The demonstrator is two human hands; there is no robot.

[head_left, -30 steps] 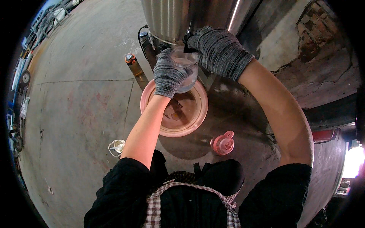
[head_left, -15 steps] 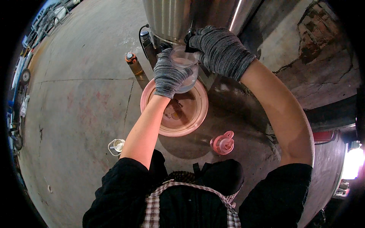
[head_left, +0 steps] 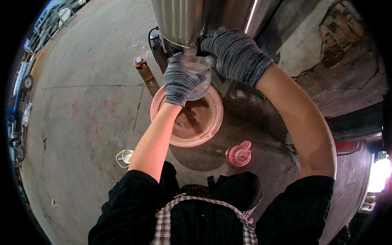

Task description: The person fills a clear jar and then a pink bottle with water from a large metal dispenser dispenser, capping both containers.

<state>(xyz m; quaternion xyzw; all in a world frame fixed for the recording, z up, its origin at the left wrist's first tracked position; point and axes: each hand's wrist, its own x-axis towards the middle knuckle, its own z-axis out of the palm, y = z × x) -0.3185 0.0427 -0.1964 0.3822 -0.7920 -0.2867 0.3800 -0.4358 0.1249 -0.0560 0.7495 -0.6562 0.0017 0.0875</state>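
Observation:
In a grey knitted glove, my left hand [head_left: 179, 80] is closed round a clear plastic bottle [head_left: 200, 90]. Its open mouth faces up, and I cannot tell how much liquid is inside. My right hand [head_left: 237, 55], gloved the same way, grips the black tap [head_left: 201, 45] low on a stainless steel tank [head_left: 179, 18]; its fingertips are partly hidden. The bottle's mouth is right under the tap. Beneath the bottle, a round pink basin [head_left: 212, 132] rests on the floor.
On the floor near me lie a pink lid with a loop [head_left: 238, 155] and a white lid with a loop handle [head_left: 124, 158]. An amber bottle with an orange cap [head_left: 144, 70] stands left of the basin. A rough wall [head_left: 343, 49] with exposed brick rises at right.
Both hands, with the bottle, have shifted very slightly to the left. Their grips look the same.

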